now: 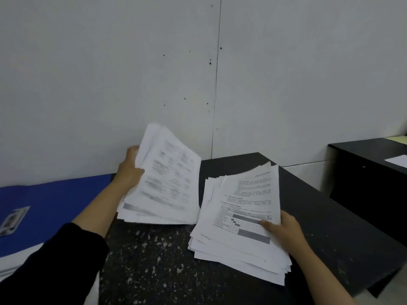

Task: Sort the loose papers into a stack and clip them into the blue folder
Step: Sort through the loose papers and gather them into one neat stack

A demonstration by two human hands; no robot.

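My left hand grips a thick bundle of printed papers by its left edge and holds it tilted up off the black desk. A second, uneven pile of printed papers lies on the desk to the right. My right hand holds that pile at its right edge, thumb on the top sheet with the chart. The blue folder lies open at the left, partly under my left arm, with a metal clip on it.
A grey wall stands close behind the desk. White sheets lie at the folder's near edge. Another black desk with a white sheet stands at the right across a gap.
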